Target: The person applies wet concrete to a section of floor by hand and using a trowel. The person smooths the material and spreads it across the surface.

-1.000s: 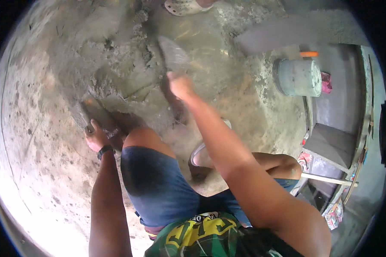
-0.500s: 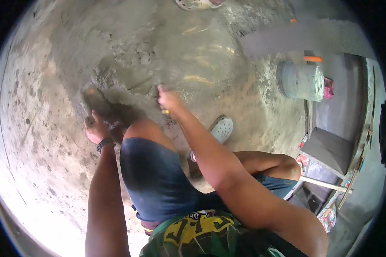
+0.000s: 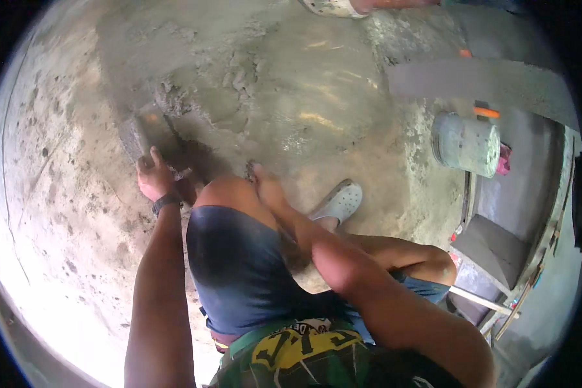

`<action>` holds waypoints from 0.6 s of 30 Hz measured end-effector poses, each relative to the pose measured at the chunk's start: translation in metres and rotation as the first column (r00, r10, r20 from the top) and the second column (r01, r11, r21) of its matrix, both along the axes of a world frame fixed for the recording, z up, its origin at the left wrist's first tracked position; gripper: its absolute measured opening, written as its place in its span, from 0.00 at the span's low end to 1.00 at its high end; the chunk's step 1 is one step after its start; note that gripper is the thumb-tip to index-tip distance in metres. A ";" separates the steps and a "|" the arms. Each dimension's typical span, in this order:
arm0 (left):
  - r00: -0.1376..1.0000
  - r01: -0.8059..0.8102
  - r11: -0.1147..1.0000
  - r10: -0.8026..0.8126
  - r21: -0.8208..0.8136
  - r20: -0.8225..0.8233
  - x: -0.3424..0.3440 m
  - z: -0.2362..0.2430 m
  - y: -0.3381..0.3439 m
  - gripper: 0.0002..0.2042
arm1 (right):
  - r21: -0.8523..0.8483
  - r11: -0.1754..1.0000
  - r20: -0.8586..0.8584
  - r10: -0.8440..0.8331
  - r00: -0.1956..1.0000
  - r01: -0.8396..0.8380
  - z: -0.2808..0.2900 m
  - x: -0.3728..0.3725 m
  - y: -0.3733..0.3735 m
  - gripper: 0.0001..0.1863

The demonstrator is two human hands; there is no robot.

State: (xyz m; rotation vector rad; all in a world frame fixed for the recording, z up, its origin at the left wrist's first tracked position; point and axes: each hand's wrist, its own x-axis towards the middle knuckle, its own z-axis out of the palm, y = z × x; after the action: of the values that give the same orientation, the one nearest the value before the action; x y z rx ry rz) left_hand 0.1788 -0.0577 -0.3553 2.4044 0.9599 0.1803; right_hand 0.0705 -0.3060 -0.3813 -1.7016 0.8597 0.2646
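My left hand (image 3: pixel 154 180) grips the near end of a flat rectangular grey trowel (image 3: pixel 154 132), which lies against the floor beside wet cement (image 3: pixel 233 84). Its thumb points up along the blade. Just right of my raised knee, my right hand (image 3: pixel 268 186) is low over the floor with its fingers curled. What it holds, if anything, is hidden by the hand and the knee. Dark shadow covers the ground between the trowel and my knee.
A clear plastic bucket (image 3: pixel 465 143) lies on its side at the right, near a grey ledge (image 3: pixel 491 249). My grey clog (image 3: pixel 344 199) stands on the floor. Another person's clog (image 3: pixel 333 6) shows at the top edge. A wooden stick (image 3: pixel 485 301) juts out lower right.
My right hand has drawn back toward me, down beside the knee. My left hand keeps hold of the trowel. The whole view has shifted slightly.
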 end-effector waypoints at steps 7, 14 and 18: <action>1.000 -0.011 0.997 0.010 0.080 0.015 -0.012 -0.003 0.031 0.24 | 0.728 0.682 -0.223 0.138 0.965 0.071 0.107 0.147 0.035 0.21; 0.999 -0.032 0.998 0.032 0.046 0.015 -0.004 -0.001 0.013 0.25 | -0.533 0.596 -0.181 0.613 0.769 -0.601 0.107 0.185 -0.004 0.25; 0.996 -0.077 0.997 0.077 0.011 -0.035 -0.010 0.008 0.028 0.26 | -0.492 0.520 -0.286 0.661 0.693 -0.699 0.106 0.188 -0.026 0.28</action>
State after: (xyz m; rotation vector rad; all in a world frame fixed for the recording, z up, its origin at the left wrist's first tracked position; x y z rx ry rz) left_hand 0.1692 -0.0300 -0.3473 2.3882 1.0710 0.1715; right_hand 0.2580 -0.3319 -0.2751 -2.5919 0.2410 0.6489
